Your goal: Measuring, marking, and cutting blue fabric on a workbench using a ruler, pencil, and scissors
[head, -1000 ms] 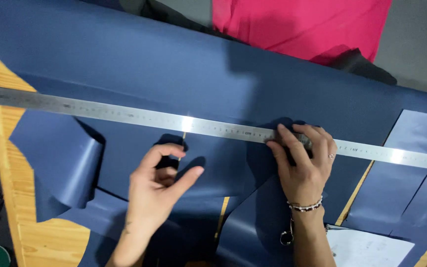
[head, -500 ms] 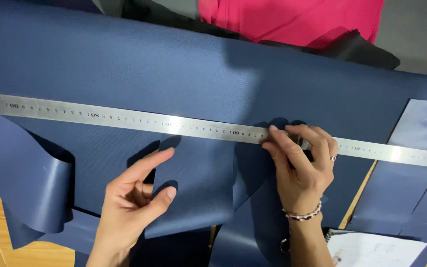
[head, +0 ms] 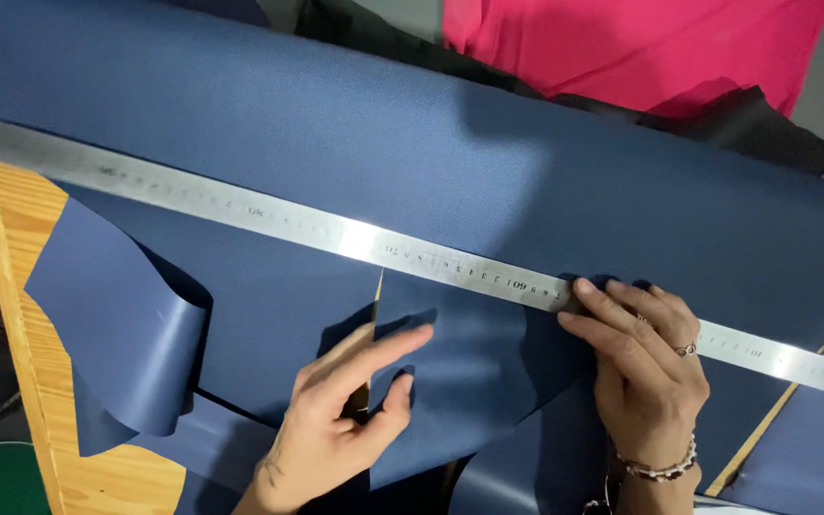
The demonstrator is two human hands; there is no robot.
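**Ruler pinned, blue piece being smoothed**

The right hand (head: 646,367) is pressing its fingertips flat on the steel ruler (head: 355,238), grasping nothing, only pinning it. The left hand (head: 345,405) is lying open on a cut piece of navy coated fabric (head: 460,372), fingers spread toward the ruler's lower edge. The step looks like aligning that piece against the straightedge; any further adjustment calls for steady downward pressure on the ruler. The fabric is looking smooth, slightly glossy, curling at a loose flap (head: 121,324) over the wooden table (head: 21,248).
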